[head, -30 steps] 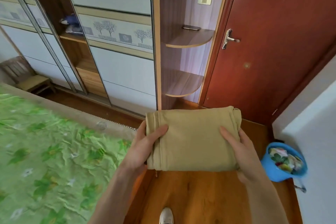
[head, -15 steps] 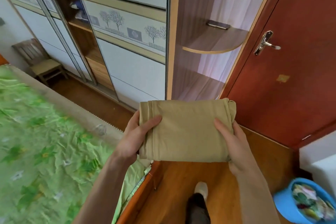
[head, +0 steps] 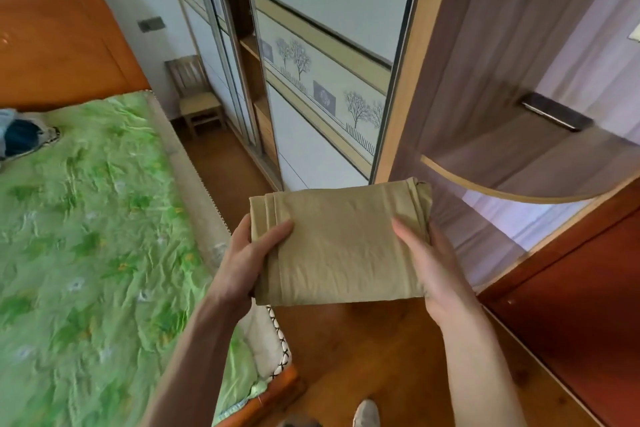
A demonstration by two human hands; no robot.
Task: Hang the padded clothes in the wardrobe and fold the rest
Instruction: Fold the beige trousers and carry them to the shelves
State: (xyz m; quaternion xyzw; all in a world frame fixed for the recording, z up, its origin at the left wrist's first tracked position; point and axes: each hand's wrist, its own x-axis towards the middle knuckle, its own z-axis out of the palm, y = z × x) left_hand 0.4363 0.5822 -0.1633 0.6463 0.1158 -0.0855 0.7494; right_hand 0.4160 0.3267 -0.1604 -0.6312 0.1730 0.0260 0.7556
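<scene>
The folded cloth bundle (head: 341,246) is a plain khaki tan. The crumpled bed sheet (head: 86,236) is bright green with darker leaves and small pale flowers. The wooden headboard (head: 59,42) is orange-brown. The sliding wardrobe door (head: 322,55) is pale grey, crossed by a cream band printed with bare dark trees. The room door (head: 581,305) is deep red-brown.

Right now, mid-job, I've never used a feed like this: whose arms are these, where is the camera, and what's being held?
There is no machine here: a person wears one wide-angle camera on the head, looking forward and down. The left hand and right hand each grip a side of a folded tan garment, thumbs on top, above the wooden floor. On the left is a bed with a green cover; some other clothes lie near its headboard. Ahead is the wardrobe with sliding doors, and a curved corner shelf bearing a dark flat object.
</scene>
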